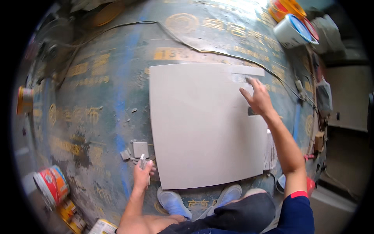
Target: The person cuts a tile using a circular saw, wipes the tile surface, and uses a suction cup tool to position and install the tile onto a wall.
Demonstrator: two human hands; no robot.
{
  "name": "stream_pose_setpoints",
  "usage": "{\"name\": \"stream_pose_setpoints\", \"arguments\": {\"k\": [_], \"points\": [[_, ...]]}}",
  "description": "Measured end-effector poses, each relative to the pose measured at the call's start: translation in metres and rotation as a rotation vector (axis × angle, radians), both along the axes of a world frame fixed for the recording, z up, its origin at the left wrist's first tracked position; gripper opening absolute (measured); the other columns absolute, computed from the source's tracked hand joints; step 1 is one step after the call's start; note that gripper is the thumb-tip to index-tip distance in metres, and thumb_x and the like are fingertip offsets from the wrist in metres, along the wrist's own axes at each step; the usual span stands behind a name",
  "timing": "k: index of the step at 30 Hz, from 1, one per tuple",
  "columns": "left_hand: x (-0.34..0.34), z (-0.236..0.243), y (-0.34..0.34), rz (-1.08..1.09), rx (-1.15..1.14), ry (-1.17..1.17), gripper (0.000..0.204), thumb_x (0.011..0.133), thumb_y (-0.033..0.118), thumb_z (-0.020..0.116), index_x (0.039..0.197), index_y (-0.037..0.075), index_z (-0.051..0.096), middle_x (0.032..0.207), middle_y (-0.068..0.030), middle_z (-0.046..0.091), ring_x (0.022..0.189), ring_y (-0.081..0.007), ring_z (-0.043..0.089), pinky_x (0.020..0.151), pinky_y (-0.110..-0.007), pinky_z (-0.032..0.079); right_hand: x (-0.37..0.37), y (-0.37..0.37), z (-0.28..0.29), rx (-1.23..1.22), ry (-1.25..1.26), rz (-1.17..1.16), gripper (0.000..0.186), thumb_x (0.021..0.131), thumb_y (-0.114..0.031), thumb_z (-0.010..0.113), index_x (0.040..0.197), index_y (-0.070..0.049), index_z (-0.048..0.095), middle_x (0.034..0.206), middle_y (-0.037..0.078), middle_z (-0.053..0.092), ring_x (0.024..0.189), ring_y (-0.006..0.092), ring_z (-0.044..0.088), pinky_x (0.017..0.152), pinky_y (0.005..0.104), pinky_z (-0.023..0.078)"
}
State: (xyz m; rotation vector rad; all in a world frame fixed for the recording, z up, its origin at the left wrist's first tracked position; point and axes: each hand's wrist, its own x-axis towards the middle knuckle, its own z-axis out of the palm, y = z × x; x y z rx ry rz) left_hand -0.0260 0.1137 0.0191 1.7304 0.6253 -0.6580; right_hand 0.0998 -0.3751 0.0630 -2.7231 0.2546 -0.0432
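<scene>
A large light-grey tile (202, 128) lies flat on the covered floor in front of my feet. Its right side has cut-outs, one near the top corner and a smaller dark one lower down. My right hand (260, 99) reaches over that side, thumb and index finger apart near the upper cut-out; I see nothing held in it. At the tile's lower left, my left hand (142, 176) is closed around a thin, pale tile piece (143, 160), seen nearly edge-on. Just beyond that hand lie a small square tile offcut (140, 149) and broken tile bits (125, 154).
A cable (198, 50) runs across the floor behind the tile. Buckets stand at the far right (292, 31) and lower left (52, 183). A white ridged stack (270, 152) sits at the tile's right edge. My shoes (174, 202) are close to the tile's near edge.
</scene>
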Motion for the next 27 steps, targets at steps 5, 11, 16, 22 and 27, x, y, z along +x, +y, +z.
{"name": "stream_pose_setpoints", "arguments": {"k": [5,11,16,22,27], "points": [[-0.066,0.000,0.012,0.172,-0.117,0.202,0.025,0.089,0.024,0.068,0.094,0.000,0.061,0.080,-0.0058,0.063,0.068,-0.0129,0.059,0.062,-0.028,0.050,0.111,0.063,-0.008,-0.167,0.042,0.412,0.071,0.084,-0.054,0.064,0.130,0.000,0.051,0.124,0.021,0.057,0.115,0.0372,0.054,0.097,0.0438,0.044],[-0.077,-0.011,-0.011,0.038,0.121,0.067,0.037,0.082,0.032,0.074,0.092,-0.002,0.062,0.080,-0.0110,0.063,0.075,-0.0227,0.060,0.070,-0.038,0.048,0.183,0.065,-0.034,-0.026,0.703,0.331,0.091,0.071,-0.078,0.061,0.106,0.006,0.068,0.107,0.023,0.067,0.102,0.0328,0.062,0.089,0.0410,0.046],[-0.067,0.005,-0.027,-0.015,0.363,0.125,0.041,0.082,0.034,0.070,0.100,-0.002,0.063,0.095,-0.0250,0.066,0.093,-0.0424,0.062,0.079,-0.046,0.048,0.171,0.077,-0.014,-0.055,0.747,0.276,0.097,0.070,-0.078,0.062,0.115,0.008,0.064,0.110,0.025,0.065,0.106,0.0325,0.062,0.092,0.0397,0.046],[-0.047,0.095,-0.020,0.015,0.406,0.064,0.034,0.081,0.030,0.072,0.091,-0.001,0.061,0.090,-0.0242,0.066,0.088,-0.0440,0.061,0.074,-0.048,0.047,0.162,0.053,0.077,-0.002,0.779,0.188,0.082,0.077,-0.072,0.061,0.099,0.007,0.068,0.093,0.018,0.067,0.091,0.0268,0.063,0.081,0.0400,0.048],[-0.020,0.199,0.004,-0.053,0.479,-0.072,0.031,0.079,0.025,0.074,0.087,0.001,0.056,0.079,-0.0206,0.063,0.078,-0.0417,0.059,0.067,-0.046,0.045,0.137,0.038,0.222,0.252,0.747,0.192,0.063,0.092,-0.056,0.052,0.091,0.005,0.066,0.074,0.005,0.061,0.075,0.0117,0.055,0.069,0.0328,0.044]]}}
